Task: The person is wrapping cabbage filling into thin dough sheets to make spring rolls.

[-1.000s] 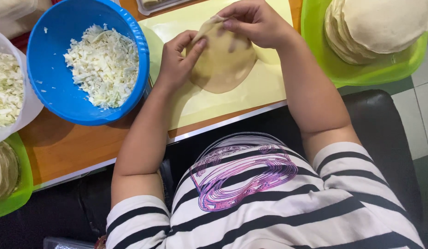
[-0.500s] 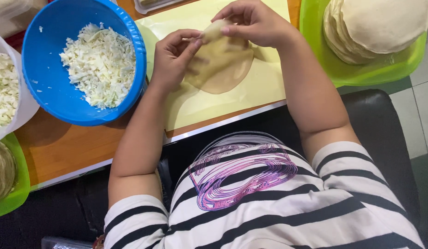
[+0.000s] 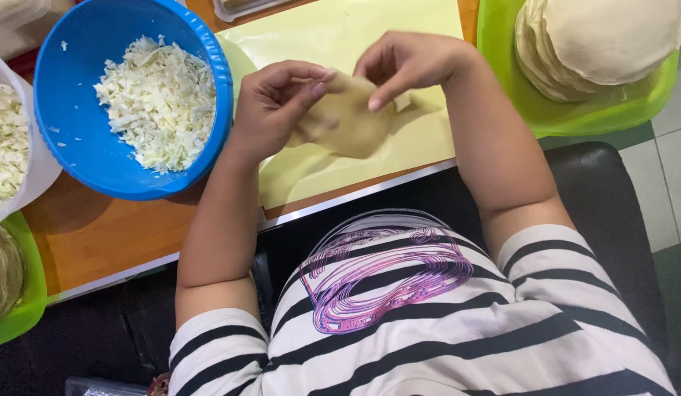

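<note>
A round, pale dough wrapper [image 3: 349,121] is folded over on itself and held up just above a pale yellow mat [image 3: 340,44], which serves as the landmark here. The left hand [image 3: 274,106] cradles the wrapper's left side, fingers curled under and thumb pressed against the top edge, pinching the fold. The right hand [image 3: 406,62] comes in from the other side, its thumb and forefinger pinching the wrapper's upper edge near the middle of the fold, the remaining fingers bent loosely above. The two hands almost meet over the seam.

The yellow mat lies on a wooden table [image 3: 98,235] with a pale metal-looking edge. Just left of the mat, touching its border, stands a blue plastic bowl [image 3: 69,139] holding shredded white cabbage [image 3: 161,99]. Further left of the mat, a white container [image 3: 32,172] with more shredded cabbage is partly cut off by the frame. To the right of the mat a green tray [image 3: 575,121] carries a tall stack of flat dough rounds [image 3: 612,40]. At the lower left, well apart from the mat, another green tray [image 3: 21,315] shows at the frame's edge. The person wears a black-and-white striped shirt [image 3: 428,330] with a purple design.
</note>
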